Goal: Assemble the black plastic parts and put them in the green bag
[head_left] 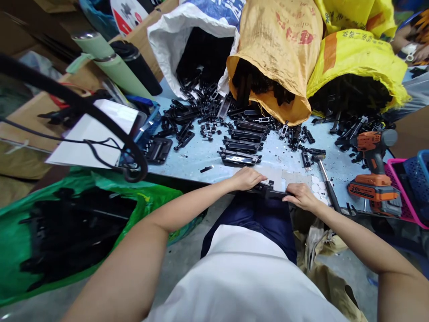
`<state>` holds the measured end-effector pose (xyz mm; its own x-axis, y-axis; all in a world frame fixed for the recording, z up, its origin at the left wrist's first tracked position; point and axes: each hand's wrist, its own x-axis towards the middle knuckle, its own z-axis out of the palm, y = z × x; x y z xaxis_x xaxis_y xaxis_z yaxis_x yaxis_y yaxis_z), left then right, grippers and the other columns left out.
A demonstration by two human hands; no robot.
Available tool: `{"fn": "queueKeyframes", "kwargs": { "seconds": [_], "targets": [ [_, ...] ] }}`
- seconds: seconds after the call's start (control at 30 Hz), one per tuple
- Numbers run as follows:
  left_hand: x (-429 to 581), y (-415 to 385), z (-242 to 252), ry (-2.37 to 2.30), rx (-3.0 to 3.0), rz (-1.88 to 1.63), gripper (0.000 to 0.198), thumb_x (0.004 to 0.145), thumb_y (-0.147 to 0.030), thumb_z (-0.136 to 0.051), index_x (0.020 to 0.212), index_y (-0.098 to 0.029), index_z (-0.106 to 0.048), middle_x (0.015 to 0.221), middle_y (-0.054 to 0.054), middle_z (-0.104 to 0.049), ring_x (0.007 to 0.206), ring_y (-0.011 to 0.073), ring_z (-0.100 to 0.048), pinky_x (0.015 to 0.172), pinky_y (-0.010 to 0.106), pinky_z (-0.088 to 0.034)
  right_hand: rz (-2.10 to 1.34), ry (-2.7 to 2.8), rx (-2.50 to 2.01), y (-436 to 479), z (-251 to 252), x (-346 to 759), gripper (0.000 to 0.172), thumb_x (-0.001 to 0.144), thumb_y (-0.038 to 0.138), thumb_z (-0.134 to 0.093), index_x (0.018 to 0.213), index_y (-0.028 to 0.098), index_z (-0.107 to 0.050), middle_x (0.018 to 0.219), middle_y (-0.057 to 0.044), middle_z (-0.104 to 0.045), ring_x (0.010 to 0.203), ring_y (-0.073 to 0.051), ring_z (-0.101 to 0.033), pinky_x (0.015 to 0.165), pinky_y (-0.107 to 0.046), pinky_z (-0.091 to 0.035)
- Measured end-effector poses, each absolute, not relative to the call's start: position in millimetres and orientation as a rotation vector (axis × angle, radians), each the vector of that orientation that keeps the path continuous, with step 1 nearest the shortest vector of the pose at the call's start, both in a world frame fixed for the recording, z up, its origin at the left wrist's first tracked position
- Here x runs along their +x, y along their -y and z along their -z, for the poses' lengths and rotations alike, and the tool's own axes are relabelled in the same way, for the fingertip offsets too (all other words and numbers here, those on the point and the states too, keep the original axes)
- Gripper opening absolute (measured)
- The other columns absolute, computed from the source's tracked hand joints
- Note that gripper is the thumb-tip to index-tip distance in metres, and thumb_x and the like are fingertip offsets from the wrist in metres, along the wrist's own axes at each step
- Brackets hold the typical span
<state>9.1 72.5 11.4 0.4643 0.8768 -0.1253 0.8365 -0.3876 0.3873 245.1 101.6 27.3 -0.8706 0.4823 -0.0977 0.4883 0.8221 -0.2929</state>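
Observation:
Both hands hold one long black part point(268, 191) level at the table's front edge. My left hand point(248, 179) is closed around its left end, and my right hand point(300, 196) grips the right end. Just beyond my left hand, several similar black bar-shaped parts point(241, 145) lie stacked in a row. To the right of my right hand are white round discs point(319, 188) and a hammer point(328, 181) with a dark handle. A small dark strip point(207, 169) lies alone on the blue table point(194, 163).
A white sack point(164, 40), an orange sack point(278, 36) and a yellow sack point(358, 53) spill black parts across the back. An orange cordless drill point(373, 174) stands at right beside a pink basket point(402, 188). A green bag point(20, 228) of black parts sits lower left. A black cable point(83, 103) hangs at left.

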Motion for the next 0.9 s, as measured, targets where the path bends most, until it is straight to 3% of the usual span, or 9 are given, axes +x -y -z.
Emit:
{"fn": "queueKeyframes", "kwargs": {
  "seconds": [0.1, 0.23, 0.47, 0.6, 0.8, 0.9],
  "targets": [
    [9.2, -69.4, -14.6, -1.468, 2.314, -0.183, 0.044, 0.093, -0.037, -0.033, 0.079, -0.017, -0.069, 0.078, 0.008, -0.070, 0.077, 0.0174, -0.064, 0.065, 0.024, -0.040, 0.449, -2.946, 0.847, -94.6, -27.3, 242.1, 0.078, 0.080, 0.068, -0.001, 0.064, 0.016, -0.057, 0.058, -0.008, -0.057, 0.055, -0.015, -0.055, 0.052, -0.024, -0.030],
    [20.0, -63.4, -11.7, -1.799, 2.160, -0.048, 0.051, 0.092, -0.042, -0.030, 0.083, -0.013, -0.071, 0.081, 0.013, -0.070, 0.079, 0.0209, -0.065, 0.066, 0.027, -0.042, 0.176, -2.614, 1.104, -83.9, -35.2, 225.6, 0.070, 0.084, 0.065, -0.014, 0.071, 0.015, -0.061, 0.067, -0.012, -0.062, 0.059, -0.019, -0.059, 0.051, -0.026, -0.028],
    [25.7, -58.7, -22.1, -1.793, 2.153, -0.069, 0.055, 0.092, -0.043, -0.028, 0.084, -0.009, -0.071, 0.079, 0.016, -0.069, 0.079, 0.0253, -0.065, 0.066, 0.030, -0.044, -0.052, -2.839, 0.912, -79.4, -48.1, 193.7, 0.053, 0.082, 0.054, -0.047, 0.109, 0.009, -0.054, 0.092, -0.016, -0.060, 0.087, -0.026, -0.055, 0.069, -0.032, -0.036],
    [22.0, -56.5, -28.4, -1.817, 2.154, -0.121, 0.056, 0.093, -0.042, -0.027, 0.084, -0.008, -0.071, 0.079, 0.017, -0.069, 0.077, 0.0256, -0.065, 0.064, 0.030, -0.043, -0.055, -3.002, 0.658, -94.2, -41.7, 194.7, 0.042, 0.082, 0.042, -0.052, 0.105, 0.007, -0.055, 0.087, -0.015, -0.060, 0.083, -0.024, -0.053, 0.071, -0.033, -0.037],
    [26.4, -59.0, -22.5, -1.901, 2.121, -0.202, 0.051, 0.092, -0.041, -0.032, 0.084, -0.007, -0.069, 0.077, 0.017, -0.068, 0.073, 0.0246, -0.065, 0.060, 0.028, -0.042, -0.001, -3.132, 0.589, -110.5, -26.3, 202.2, 0.047, 0.086, 0.049, -0.043, 0.108, 0.009, -0.055, 0.083, -0.012, -0.062, 0.079, -0.021, -0.055, 0.069, -0.031, -0.038],
    [23.4, -62.1, -18.5, -1.887, 2.176, -0.256, 0.049, 0.091, -0.040, -0.034, 0.082, -0.007, -0.068, 0.075, 0.017, -0.067, 0.072, 0.0241, -0.064, 0.058, 0.027, -0.041, -0.052, -3.053, 0.733, -110.4, -28.5, 214.9, 0.053, 0.085, 0.057, -0.038, 0.097, 0.011, -0.059, 0.079, -0.012, -0.063, 0.074, -0.020, -0.056, 0.064, -0.028, -0.036]
  ]
}}
